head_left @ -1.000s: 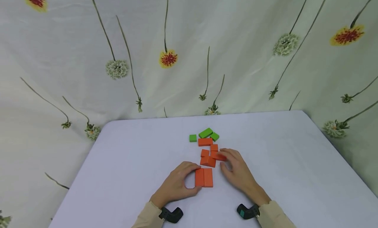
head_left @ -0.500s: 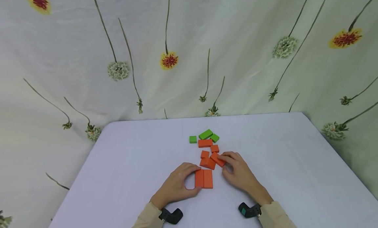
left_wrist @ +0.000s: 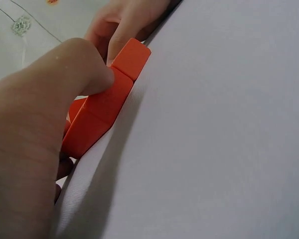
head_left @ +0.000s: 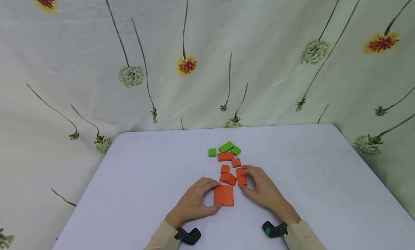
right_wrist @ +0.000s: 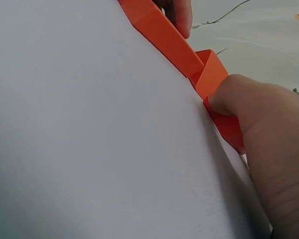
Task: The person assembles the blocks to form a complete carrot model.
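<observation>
Two flat orange blocks lie side by side at the table's middle. My left hand [head_left: 194, 199] grips the left one [head_left: 219, 196] by its near and far ends, thumb toward me; the right one [head_left: 228, 196] sits flush against it. To the upper right, my right hand [head_left: 264, 188] pinches another oblong orange block [head_left: 241, 177] between thumb and fingers. That block stands lengthwise, close to an orange wedge-shaped block [head_left: 228, 178], whose triangular face [right_wrist: 212, 77] shows in the right wrist view. A small orange block [head_left: 225, 168] touches the wedge's far side.
Farther back lie a small orange block [head_left: 236, 163] and an oblong orange one [head_left: 226, 156]. Behind them are a green square block [head_left: 212, 152], a longer green block [head_left: 226, 146] and a small green one [head_left: 236, 151]. A flowered cloth [head_left: 207, 80] hangs behind the white table [head_left: 155, 163].
My right hand has turned its orange block from lying crosswise to lengthwise and drawn it away from the wedge and the small orange block. My left hand keeps its place.
</observation>
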The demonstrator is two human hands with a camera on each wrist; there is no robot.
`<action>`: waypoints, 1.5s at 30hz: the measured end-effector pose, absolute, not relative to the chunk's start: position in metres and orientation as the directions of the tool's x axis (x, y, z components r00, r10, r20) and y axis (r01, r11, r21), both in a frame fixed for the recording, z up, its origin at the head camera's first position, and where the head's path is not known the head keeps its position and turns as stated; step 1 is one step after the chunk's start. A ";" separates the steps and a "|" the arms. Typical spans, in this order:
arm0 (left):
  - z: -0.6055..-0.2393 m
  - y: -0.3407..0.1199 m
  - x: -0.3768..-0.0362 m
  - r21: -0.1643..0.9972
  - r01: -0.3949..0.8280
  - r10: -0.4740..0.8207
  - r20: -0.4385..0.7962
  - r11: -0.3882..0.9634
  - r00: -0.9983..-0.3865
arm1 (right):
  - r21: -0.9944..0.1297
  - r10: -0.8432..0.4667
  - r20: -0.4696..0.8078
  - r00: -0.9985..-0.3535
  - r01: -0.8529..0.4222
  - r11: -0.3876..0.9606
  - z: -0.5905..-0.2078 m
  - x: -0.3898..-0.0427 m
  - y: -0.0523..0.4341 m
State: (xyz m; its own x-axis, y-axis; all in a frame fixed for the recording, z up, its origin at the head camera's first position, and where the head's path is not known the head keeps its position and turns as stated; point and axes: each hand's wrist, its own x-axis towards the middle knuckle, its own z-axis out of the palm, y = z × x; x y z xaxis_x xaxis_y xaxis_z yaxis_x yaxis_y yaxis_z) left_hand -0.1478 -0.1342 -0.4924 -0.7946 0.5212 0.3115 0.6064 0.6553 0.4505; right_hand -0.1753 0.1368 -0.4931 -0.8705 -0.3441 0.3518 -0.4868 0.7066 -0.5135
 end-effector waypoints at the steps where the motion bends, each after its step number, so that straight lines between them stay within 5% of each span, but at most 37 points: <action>1: -0.493 -0.134 -0.148 0.450 0.606 0.520 0.312 0.656 -0.795 | -0.518 -0.339 0.349 -0.874 -0.481 0.707 -0.493 -0.175 0.137; 9: -0.492 -0.135 -0.148 0.443 0.615 0.522 0.327 0.652 -0.788 | -0.591 -0.328 0.337 -0.882 -0.470 0.655 -0.486 -0.174 0.141; 19: -0.492 -0.134 -0.147 0.463 0.609 0.523 0.314 0.644 -0.793 | -0.691 -0.497 0.183 -0.848 -0.471 0.548 -0.482 -0.168 0.148; 45: -0.494 -0.134 -0.148 0.466 0.588 0.503 0.307 0.662 -0.808 | -0.617 -0.553 0.186 -0.813 -0.534 0.578 -0.488 -0.165 0.139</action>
